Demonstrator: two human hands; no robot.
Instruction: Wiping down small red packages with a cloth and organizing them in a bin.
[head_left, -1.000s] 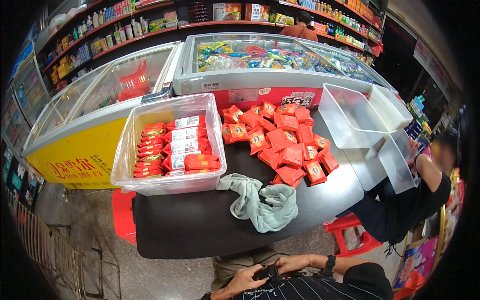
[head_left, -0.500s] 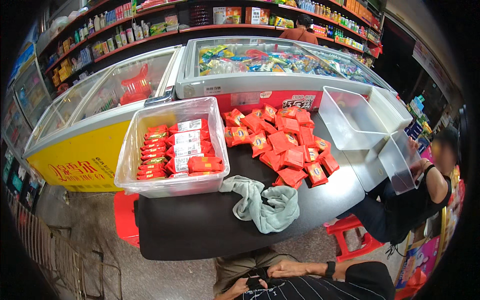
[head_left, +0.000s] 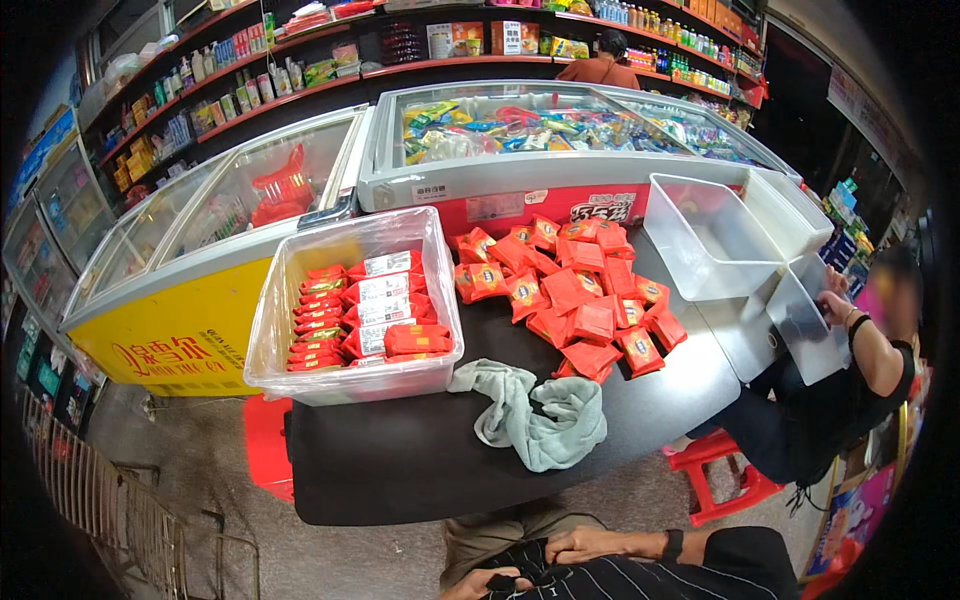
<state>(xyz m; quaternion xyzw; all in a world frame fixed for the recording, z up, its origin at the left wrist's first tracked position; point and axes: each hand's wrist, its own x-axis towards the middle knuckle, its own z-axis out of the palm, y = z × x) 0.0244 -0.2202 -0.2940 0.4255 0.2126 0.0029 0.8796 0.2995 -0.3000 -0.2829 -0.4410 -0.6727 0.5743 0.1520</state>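
Down at my lap, off the table's front edge, both hands are against my black striped shirt (head_left: 640,578). My right hand (head_left: 580,545) lies at the shirt's hem with its fingers curled; what they hold is hidden. Lower and further left, my left hand (head_left: 488,582) is bent closed beside dark cloth, partly cut off by the picture's lower edge. On the black table (head_left: 400,470), a grey-green cloth (head_left: 545,425) lies crumpled nearest my hands. Behind it is a loose heap of red packets (head_left: 575,300). To the left, a lined clear bin (head_left: 350,385) holds rows of red packets (head_left: 380,305).
A clear empty bin (head_left: 700,240) stands at the table's back right. At the right, a seated person (head_left: 875,370) holds another clear container (head_left: 805,320). Freezers (head_left: 480,190) line the back. Red stools (head_left: 715,480) and a metal rack (head_left: 110,510) stand on the floor.
The whole view has shifted slightly, so the scene sits a little further right and lower. My hands stay at the shirt. The packets, cloth and bins keep their places on the table.
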